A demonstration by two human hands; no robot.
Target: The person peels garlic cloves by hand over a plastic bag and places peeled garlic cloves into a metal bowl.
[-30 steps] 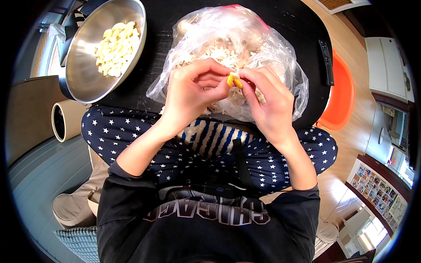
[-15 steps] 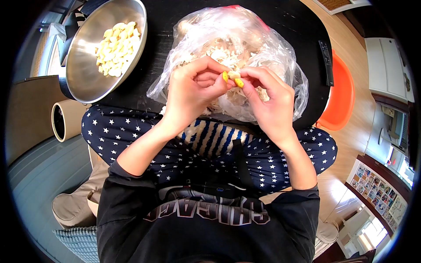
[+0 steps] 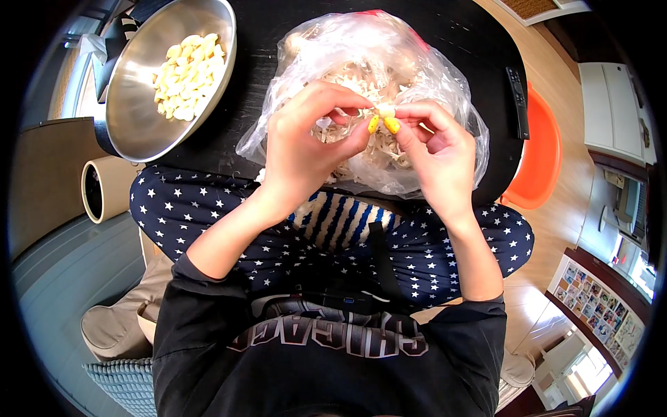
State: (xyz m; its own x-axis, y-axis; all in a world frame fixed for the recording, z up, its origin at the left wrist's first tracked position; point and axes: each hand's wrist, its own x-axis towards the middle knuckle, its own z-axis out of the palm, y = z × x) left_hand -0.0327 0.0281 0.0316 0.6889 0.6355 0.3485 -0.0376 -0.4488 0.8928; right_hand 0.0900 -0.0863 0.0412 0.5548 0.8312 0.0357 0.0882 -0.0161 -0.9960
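Small pale piece [image 3: 385, 110] between both hands [image 3: 300, 139] [image 3: 442, 153], partly hidden, outline unclear.

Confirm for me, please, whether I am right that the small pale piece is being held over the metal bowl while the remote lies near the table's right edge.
Not quite: the head view shows the piece held over the bag, not the bowl. The remote does lie near the right edge of the table.
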